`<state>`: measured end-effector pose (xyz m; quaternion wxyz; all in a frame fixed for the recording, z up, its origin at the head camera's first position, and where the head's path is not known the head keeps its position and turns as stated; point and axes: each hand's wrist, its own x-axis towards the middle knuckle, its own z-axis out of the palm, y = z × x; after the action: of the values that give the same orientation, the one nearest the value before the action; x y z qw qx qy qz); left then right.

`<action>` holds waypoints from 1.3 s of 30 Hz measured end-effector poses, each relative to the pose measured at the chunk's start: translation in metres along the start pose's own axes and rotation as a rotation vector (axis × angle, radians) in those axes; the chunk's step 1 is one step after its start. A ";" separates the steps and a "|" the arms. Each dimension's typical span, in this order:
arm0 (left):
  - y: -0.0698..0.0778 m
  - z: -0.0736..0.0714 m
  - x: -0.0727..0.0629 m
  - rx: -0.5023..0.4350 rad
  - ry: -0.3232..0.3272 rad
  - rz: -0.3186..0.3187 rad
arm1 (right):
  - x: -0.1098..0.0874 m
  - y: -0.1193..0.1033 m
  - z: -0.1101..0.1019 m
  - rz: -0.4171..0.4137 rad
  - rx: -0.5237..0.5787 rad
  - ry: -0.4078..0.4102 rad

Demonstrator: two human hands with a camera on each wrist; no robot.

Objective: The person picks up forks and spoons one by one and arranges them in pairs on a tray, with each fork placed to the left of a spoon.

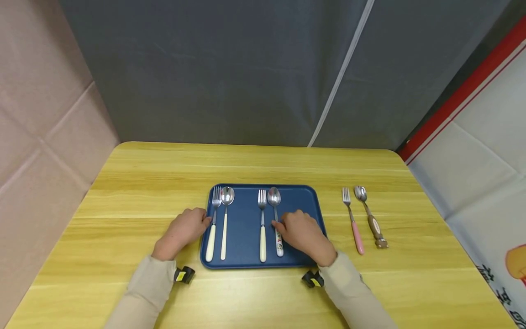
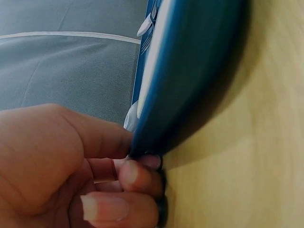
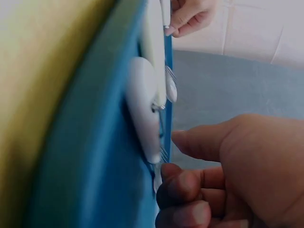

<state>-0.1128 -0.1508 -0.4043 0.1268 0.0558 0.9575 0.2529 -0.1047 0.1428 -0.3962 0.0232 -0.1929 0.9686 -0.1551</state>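
A dark blue tray [image 1: 246,224] lies on the table. My left hand [image 1: 186,228] pinches its left rim, the thumb on top and fingertips below in the left wrist view. Just inside that rim lie a cream-handled fork [image 1: 211,242] and a cream-handled spoon [image 1: 223,235]. Farther right on the tray are another cream-handled fork [image 1: 263,242] and a spoon with a patterned white handle [image 1: 279,243]. My right hand [image 1: 304,233] hovers over the tray's right part, thumb beside the patterned spoon's neck. A gap shows between thumb and forefinger in the right wrist view.
Right of the tray, a pink-handled fork [image 1: 357,237] and a spoon with a brown bear-shaped handle [image 1: 375,226] lie on the wooden table [image 1: 135,196]. A grey curtain [image 1: 213,82] hangs behind the table's far edge.
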 end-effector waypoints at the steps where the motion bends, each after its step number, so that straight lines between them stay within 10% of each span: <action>1: 0.000 0.000 0.000 0.000 0.001 0.001 | 0.000 0.000 -0.002 0.006 0.001 0.004; 39: 0.000 0.000 -0.003 -0.006 0.003 0.006 | -0.021 0.068 -0.048 0.113 0.029 0.069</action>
<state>-0.1100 -0.1515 -0.4041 0.1249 0.0582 0.9567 0.2563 -0.1148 0.2246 -0.3718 0.0011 -0.1323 0.9758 -0.1742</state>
